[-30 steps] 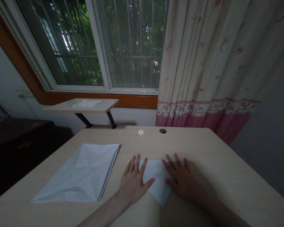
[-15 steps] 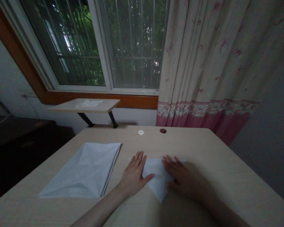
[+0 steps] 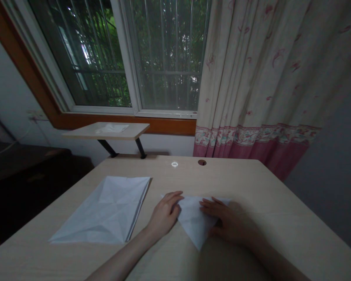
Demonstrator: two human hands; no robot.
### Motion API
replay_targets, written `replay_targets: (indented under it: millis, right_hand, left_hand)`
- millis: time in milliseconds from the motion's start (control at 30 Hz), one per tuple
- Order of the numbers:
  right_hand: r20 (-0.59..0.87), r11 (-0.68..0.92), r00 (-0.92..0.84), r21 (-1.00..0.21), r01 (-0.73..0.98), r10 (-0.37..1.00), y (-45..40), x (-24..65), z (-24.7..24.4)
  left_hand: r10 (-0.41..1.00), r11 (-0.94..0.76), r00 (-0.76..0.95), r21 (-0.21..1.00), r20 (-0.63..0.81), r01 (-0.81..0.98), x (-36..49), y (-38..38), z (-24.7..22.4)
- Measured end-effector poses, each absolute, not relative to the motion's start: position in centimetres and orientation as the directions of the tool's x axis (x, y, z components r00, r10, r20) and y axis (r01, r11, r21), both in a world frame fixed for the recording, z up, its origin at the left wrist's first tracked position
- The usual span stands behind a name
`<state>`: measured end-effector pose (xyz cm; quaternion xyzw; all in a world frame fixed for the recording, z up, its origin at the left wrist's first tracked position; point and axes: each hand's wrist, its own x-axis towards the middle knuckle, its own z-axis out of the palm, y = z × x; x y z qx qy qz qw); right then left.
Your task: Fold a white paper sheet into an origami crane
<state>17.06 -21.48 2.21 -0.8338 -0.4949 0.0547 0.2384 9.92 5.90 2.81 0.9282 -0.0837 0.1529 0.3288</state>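
A white sheet folded into a triangle (image 3: 194, 220) lies on the light wooden table (image 3: 236, 179), its point toward me. My left hand (image 3: 165, 212) rests on its left corner, fingers bent and turned inward over the edge; whether it pinches the sheet cannot be made out. On the right part lies my right hand (image 3: 224, 220), fingers stretched out and slightly apart. The sheet's right corner shows just beyond that hand. To the left is a larger stack of creased, folded white sheets (image 3: 105, 208).
A small raised shelf (image 3: 134, 130) on black supports stands at the back left, with a crumpled white piece (image 3: 112, 128) on it. A round hole (image 3: 202, 162) is near the table's back edge. Behind are a window (image 3: 169, 58) and a curtain (image 3: 251, 78).
The fingers of my left hand have bent and turned to the right, and its thumb has drawn in. My right hand has shifted slightly toward me. The folded triangle has stayed nearly in place.
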Motion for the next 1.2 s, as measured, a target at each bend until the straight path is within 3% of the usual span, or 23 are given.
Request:
replay_targets:
  millis: [133,433,867,1067,1200]
  right_hand:
    - [0.155,-0.399,0.519,-0.472,0.786,0.84,-21.5,17.3,1.9]
    - [0.166,-0.384,0.51,-0.475,0.792,0.844,-21.6,17.4,1.7]
    - [0.219,-0.323,0.503,-0.544,0.775,0.836,-21.7,17.5,1.8]
    - [0.26,-0.327,0.507,-0.514,0.793,0.822,-21.8,17.4,1.3]
    - [0.374,-0.309,0.479,-0.43,0.848,0.795,-22.0,17.5,1.1]
  left_hand:
    - [-0.078,-0.758,0.94,0.592,0.333,-0.273,9.7,5.7,3.4]
    - [-0.353,-0.738,0.888,0.496,0.294,-0.457,9.4,5.7,3.6]
    - [-0.438,-0.724,0.831,0.414,0.342,-0.552,9.0,6.1,4.4]
    - [-0.365,-0.768,0.85,0.394,0.38,-0.506,9.2,6.1,3.4]
    - [-0.356,-0.77,0.823,0.361,0.443,-0.527,9.5,6.1,3.2]
